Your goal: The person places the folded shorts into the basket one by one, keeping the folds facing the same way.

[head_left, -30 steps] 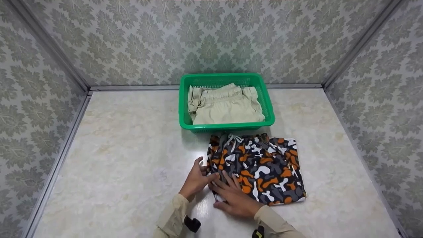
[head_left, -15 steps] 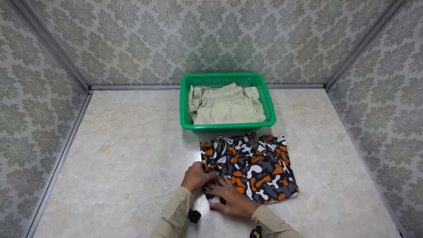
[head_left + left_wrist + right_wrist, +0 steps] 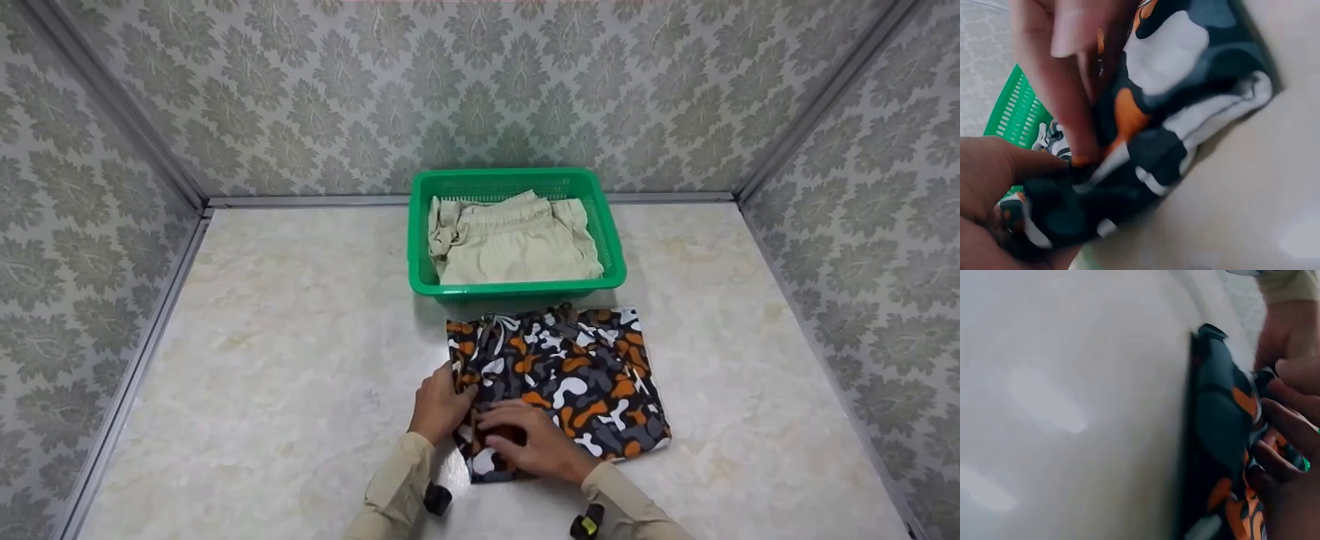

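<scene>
Patterned shorts [image 3: 577,375] in black, grey, orange and white lie folded flat, with a pale drawstring [image 3: 504,322] at the waistband. My left hand [image 3: 441,405] pinches their left edge, thumb on top and the other fingers largely hidden by cloth. In the left wrist view that edge [image 3: 1100,197] is raised between thumb and fingers. Over the lower left part of the shorts, my right hand [image 3: 536,442] bends its fingers loosely. Its fingertips touch the cloth near the left hand, seen too in the right wrist view, where the fingers [image 3: 1280,461] partly hide the fabric.
Just behind the shorts stands a green plastic basket [image 3: 517,288] holding folded beige garments [image 3: 517,247]. A pale marbled tabletop [image 3: 285,360] spreads to both sides. Patterned wall panels [image 3: 480,97] enclose the back and sides.
The shorts have shifted left towards my left hand. That hand has closed on their left edge, while the right hand has lifted from lying flat to bent fingers, uncovering the lower left corner.
</scene>
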Demonstrator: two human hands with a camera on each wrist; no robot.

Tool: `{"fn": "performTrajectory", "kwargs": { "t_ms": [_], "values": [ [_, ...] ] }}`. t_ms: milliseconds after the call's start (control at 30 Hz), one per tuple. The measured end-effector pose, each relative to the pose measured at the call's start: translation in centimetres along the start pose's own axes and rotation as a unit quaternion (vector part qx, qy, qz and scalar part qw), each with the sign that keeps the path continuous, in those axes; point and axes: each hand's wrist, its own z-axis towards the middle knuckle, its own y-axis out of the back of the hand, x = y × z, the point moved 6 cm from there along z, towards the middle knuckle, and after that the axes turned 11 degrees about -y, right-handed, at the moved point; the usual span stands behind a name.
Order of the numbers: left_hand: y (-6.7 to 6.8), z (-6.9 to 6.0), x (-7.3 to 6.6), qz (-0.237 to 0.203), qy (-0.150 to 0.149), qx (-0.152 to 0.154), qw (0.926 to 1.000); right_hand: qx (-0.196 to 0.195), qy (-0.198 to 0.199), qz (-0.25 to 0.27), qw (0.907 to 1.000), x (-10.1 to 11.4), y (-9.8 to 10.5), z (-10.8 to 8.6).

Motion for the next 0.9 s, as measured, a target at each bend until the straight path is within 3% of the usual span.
{"fn": "performTrajectory", "kwargs": {
  "t_ms": [133,233,367,467,567,700,800,900],
  "values": [
    [0.2,-0.4,0.7,-0.048,0.02,0.013,0.9986,-0.1,-0.004,-0.012,0.9949,-0.7,3.5,-0.4],
    [0.6,-0.7,1.5,-0.07,0.045,0.013,0.9964,-0.168,-0.013,-0.032,0.9851,-1.9,6.3,-1.1],
    [1.4,-0.9,2.5,-0.103,0.07,0.001,0.9922,-0.267,-0.048,-0.061,0.9606,-3.9,9.8,-2.3],
    [1.9,-1.0,3.1,-0.125,0.089,-0.011,0.988,-0.319,-0.106,-0.069,0.9391,-5.4,11.5,-3.1],
    [2.2,-1.1,3.6,-0.131,0.103,-0.023,0.9858,-0.328,-0.199,-0.061,0.9215,-6.8,12.5,-3.7],
    [2.4,-1.2,4.0,-0.132,0.106,-0.045,0.9846,-0.294,-0.326,-0.028,0.898,-7.7,13.4,-4.3],
    [2.5,-1.3,4.0,-0.142,0.112,-0.063,0.9816,-0.264,-0.377,0.031,0.8873,-7.8,13.9,-4.5],
    [2.5,-1.4,4.0,-0.165,0.137,-0.066,0.9745,-0.233,-0.404,0.111,0.8776,-8.0,14.2,-4.5]
  ]
}}
